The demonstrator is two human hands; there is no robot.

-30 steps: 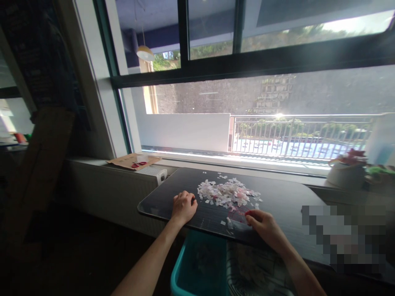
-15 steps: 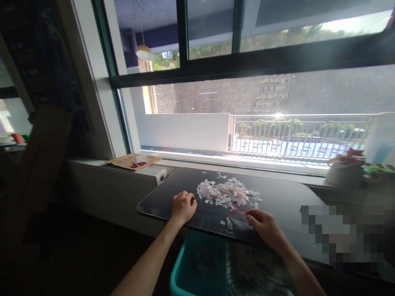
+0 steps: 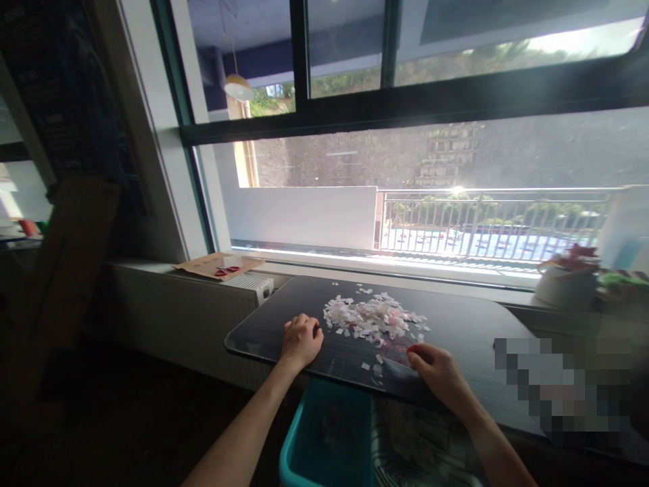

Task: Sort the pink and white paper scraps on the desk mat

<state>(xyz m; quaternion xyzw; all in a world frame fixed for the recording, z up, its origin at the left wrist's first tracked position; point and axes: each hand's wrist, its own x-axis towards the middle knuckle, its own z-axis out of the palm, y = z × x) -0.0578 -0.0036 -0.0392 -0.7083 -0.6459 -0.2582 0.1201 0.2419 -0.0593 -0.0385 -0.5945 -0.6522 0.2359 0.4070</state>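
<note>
A heap of small white and pinkish paper scraps (image 3: pixel 370 316) lies on the dark table (image 3: pixel 456 314). To its left my left hand (image 3: pixel 303 338) rests on the tabletop with curled fingers, and I see nothing in them. My right hand (image 3: pixel 430 363), near the table's front edge, pinches a thin see-through plastic piece with red print (image 3: pixel 398 352), seemingly a small bag. This piece lies low over the table just in front of the heap. A few loose scraps (image 3: pixel 378 370) lie to the left of it.
Below the table edge stands a teal bin (image 3: pixel 294 446) with scraps inside, beside striped fabric (image 3: pixel 405 439). Red-handled scissors (image 3: pixel 227 270) lie on brown cardboard (image 3: pixel 200 265) on the sill. A pale plant pot (image 3: pixel 565 284) stands right. A blurred patch covers the table's right end.
My right hand has shifted slightly to the right with the plastic piece. A scrap near the front edge lies differently. My left hand has stayed in place.
</note>
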